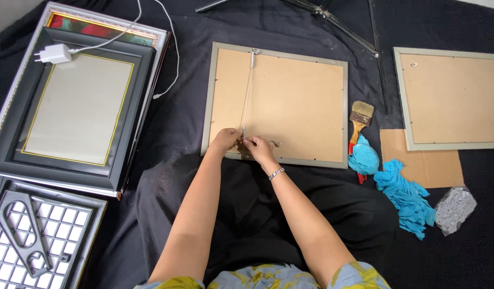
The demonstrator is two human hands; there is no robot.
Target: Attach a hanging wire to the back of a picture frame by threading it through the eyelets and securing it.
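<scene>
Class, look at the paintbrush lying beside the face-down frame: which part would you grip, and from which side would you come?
Probably the paintbrush by its wooden handle, from above. It lies flat, bristles pointing away; the handle's near end is hidden under blue cloth, so grip just below the ferrule.

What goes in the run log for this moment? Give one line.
left hand and right hand: pinching hanging cord | on: frame back, face down | nearby: paintbrush, blue cloth

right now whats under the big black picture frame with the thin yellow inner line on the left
Under the black picture frame with the yellow line lies a silver-edged frame; only its top and left border and a red-green strip of picture show. The rest is covered. A white charger plug sits on top.
</scene>
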